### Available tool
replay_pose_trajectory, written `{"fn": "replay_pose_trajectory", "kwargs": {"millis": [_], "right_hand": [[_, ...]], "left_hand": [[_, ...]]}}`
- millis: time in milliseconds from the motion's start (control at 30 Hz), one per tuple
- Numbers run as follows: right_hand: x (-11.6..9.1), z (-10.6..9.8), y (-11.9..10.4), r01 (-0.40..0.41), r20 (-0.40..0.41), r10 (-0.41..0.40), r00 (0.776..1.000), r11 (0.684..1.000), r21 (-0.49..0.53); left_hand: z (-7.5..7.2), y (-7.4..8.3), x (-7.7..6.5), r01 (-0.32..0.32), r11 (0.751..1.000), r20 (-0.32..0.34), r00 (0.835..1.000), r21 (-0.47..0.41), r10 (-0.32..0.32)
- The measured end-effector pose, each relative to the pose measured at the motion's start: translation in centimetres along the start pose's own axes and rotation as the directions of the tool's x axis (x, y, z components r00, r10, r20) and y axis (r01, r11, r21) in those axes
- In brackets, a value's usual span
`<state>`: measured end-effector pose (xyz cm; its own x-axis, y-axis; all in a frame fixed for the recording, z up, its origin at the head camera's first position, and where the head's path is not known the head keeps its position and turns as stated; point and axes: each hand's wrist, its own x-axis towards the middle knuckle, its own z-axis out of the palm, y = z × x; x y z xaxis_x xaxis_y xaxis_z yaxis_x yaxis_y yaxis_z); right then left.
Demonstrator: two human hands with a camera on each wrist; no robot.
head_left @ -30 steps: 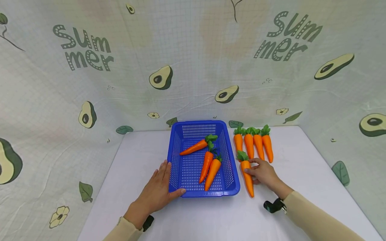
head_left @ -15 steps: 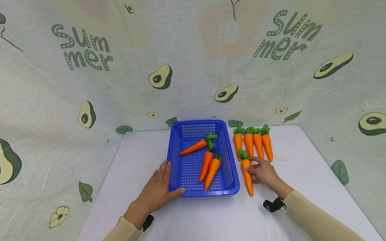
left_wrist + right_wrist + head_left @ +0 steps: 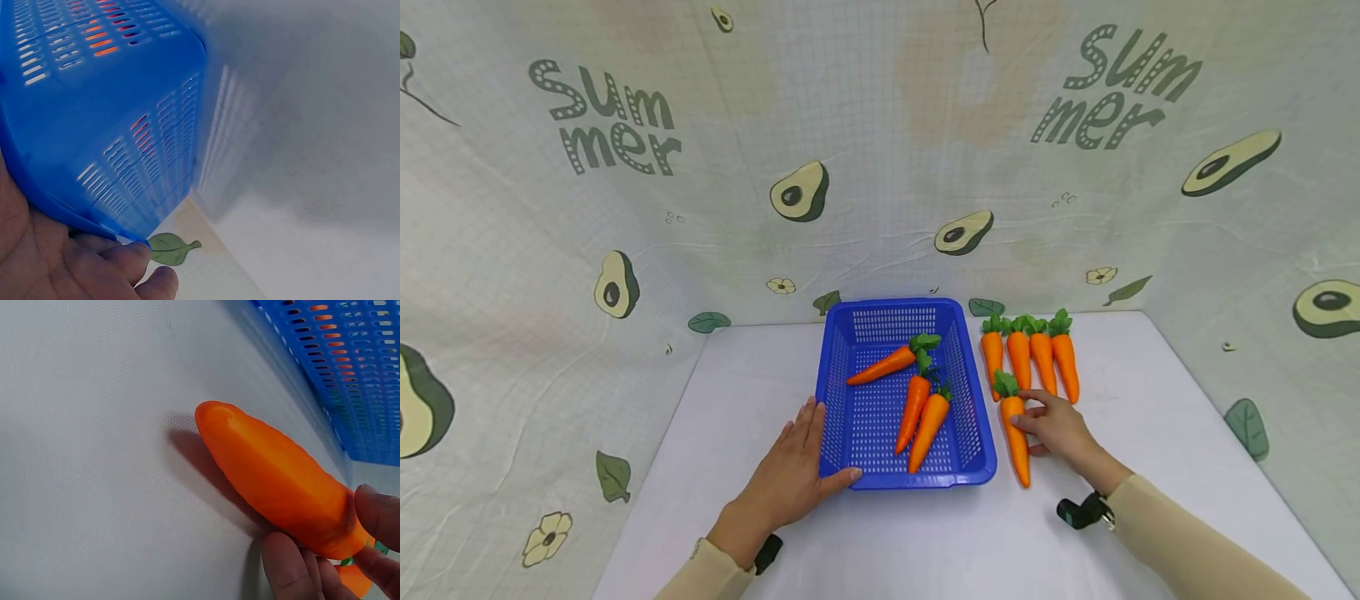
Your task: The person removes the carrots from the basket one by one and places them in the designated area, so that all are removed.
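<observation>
My right hand (image 3: 1056, 432) grips a carrot (image 3: 1017, 442) by its upper part, just right of the blue basket (image 3: 910, 483). In the right wrist view the thumb and fingers close around the thick end of that carrot (image 3: 281, 481), and its tip points away over the white table. At the basket's near left corner rests my left hand (image 3: 786, 475), fingers straight along the side and thumb over the front rim. The left wrist view shows the left fingers (image 3: 128, 259) against the rim from outside. Three carrots (image 3: 929, 433) with green tops lie inside the basket.
Several carrots (image 3: 1042, 365) lie in a row on the white table (image 3: 760, 367), right of the basket, leaves toward the back. A cloth (image 3: 880, 167) printed with avocados hangs behind and along both sides. The basket's back edge sits close to it.
The carrot in my right hand has shifted very slightly, its leafy top tipping a little to the right. My left hand and the basket stay where they were.
</observation>
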<state>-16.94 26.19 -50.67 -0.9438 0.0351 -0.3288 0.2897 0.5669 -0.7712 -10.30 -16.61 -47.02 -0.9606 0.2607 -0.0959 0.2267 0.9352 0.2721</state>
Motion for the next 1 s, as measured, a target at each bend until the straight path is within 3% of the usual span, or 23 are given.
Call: {"fn": "replay_pose_trajectory", "kwargs": {"millis": [633, 800, 1000], "right_hand": [[0.3, -1.2, -0.8, 0.079, -0.071, -0.082, 0.994, 0.996, -0.050], [0.5, -1.8, -2.9, 0.117, -0.092, -0.117, 0.989, 0.993, -0.010], [0.8, -2.3, -7.8, 0.212, -0.105, -0.204, 0.973, 0.975, 0.068]], "left_hand": [[0.1, 0.0, 0.0, 0.000, 1.000, -0.002, 1.000, -0.007, 0.000], [0.1, 0.0, 0.0, -0.002, 1.000, -0.001, 1.000, -0.016, 0.002], [0.0, 0.0, 0.0, -0.004, 1.000, -0.001, 1.000, -0.014, 0.004]]}}
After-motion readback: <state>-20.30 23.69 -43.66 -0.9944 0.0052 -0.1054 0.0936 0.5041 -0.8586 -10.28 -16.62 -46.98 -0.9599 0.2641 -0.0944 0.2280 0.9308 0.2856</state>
